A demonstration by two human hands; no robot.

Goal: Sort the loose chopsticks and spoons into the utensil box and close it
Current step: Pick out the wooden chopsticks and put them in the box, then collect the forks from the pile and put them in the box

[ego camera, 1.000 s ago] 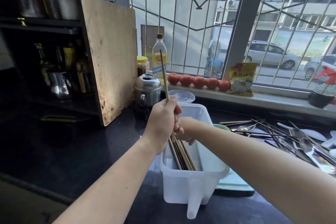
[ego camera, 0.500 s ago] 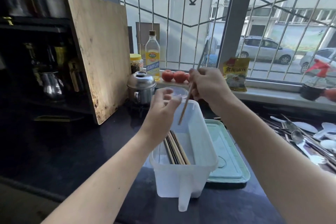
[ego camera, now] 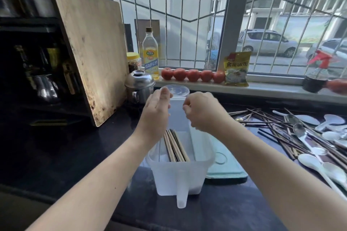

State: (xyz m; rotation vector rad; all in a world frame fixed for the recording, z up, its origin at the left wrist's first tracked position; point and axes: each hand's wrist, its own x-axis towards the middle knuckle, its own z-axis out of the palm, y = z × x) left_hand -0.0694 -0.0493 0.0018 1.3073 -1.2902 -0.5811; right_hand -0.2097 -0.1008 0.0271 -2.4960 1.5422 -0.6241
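Hovering over translucent white plastic utensil box (ego camera: 180, 176): left hand (ego camera: 156, 113) grip relaxed, empty; right hand (ego camera: 203, 111) grip curled, contents indiscernible. Five red tomatoes (ego camera: 193, 75) lining up behind box.

Your two bare forearms reach forward from the lower corners and come close together in the middle. Your left hand (ego camera: 156, 112) is raised with the back towards you, its fingers relaxed and slightly bent, holding nothing. Your right hand (ego camera: 203, 111) is just beside it, not touching, its fingers curled inward; whether they pinch something cannot be seen.
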